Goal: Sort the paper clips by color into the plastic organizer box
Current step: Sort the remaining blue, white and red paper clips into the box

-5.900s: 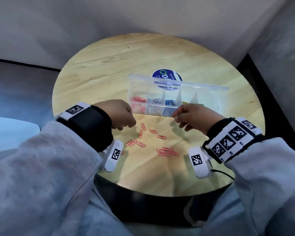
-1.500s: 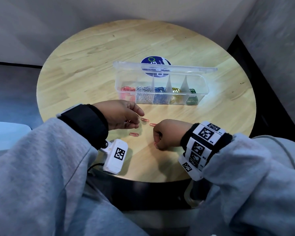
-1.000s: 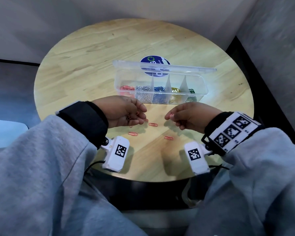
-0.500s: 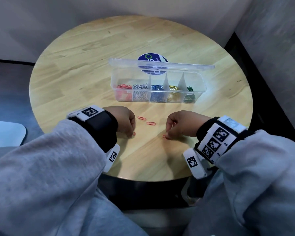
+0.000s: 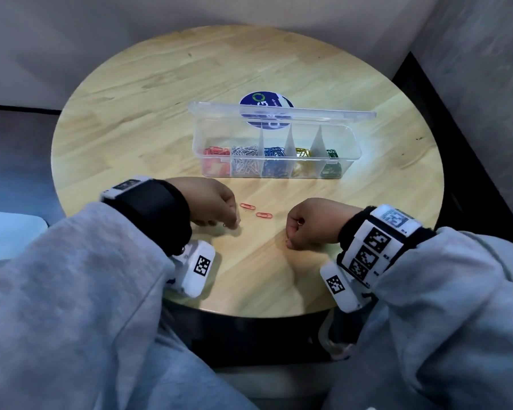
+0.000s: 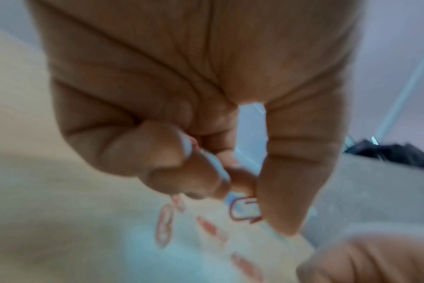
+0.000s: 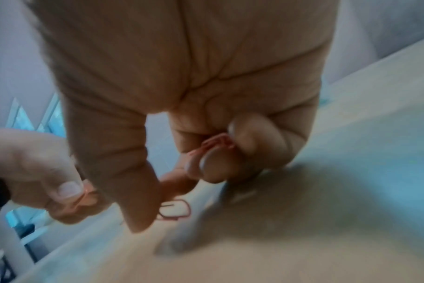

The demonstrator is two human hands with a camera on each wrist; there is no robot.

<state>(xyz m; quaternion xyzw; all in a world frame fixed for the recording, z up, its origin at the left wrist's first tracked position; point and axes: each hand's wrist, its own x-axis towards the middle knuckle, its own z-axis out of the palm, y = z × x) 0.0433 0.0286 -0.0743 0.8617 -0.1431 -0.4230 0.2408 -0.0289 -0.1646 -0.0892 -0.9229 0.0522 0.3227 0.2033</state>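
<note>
The clear plastic organizer box stands open mid-table, with red, white, blue, yellow and green clips in separate compartments. Two red paper clips lie loose on the wood between my hands. My left hand is down on the table. In the left wrist view, my left hand pinches a red clip between thumb and forefinger. My right hand is curled like a fist. In the right wrist view it keeps red clips under its curled fingers, while thumb and forefinger reach a clip on the table.
The round wooden table carries a blue round sticker behind the box's raised lid. A wall runs close behind, and a dark gap drops off at the right. The table's near edge lies just under my wrists.
Within the last second both hands dropped from above the table onto single red clips. The loose red clips have thinned from several to a few.
</note>
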